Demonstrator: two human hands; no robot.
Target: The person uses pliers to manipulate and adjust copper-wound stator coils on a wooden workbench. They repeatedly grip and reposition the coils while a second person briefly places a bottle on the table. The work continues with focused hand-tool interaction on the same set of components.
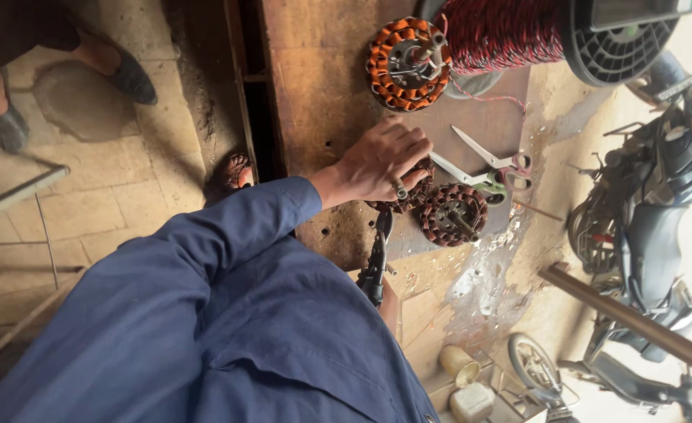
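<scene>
The person's left hand [384, 163], in a blue sleeve and wearing a ring, is lying over a dark wound motor stator [410, 192] on the worn wooden workbench [322, 70], fingers curled down onto it. A second stator [453, 213] is sitting just beside it, and scissors [489, 168] are lying open nearby. An orange-wound stator [405, 64] is resting near a spool of red wire [503, 33]. The right hand is staying out of sight.

- Daylight comes in from the right, where the ground around the motorcycle [659, 204] is washed out and pale.
- The desk [315, 70] is warmly and evenly lit; the gap at its left edge lies in deep shadow.
- The blue sleeve [205, 258] close up looks soft.
- Edges bend slightly.
</scene>
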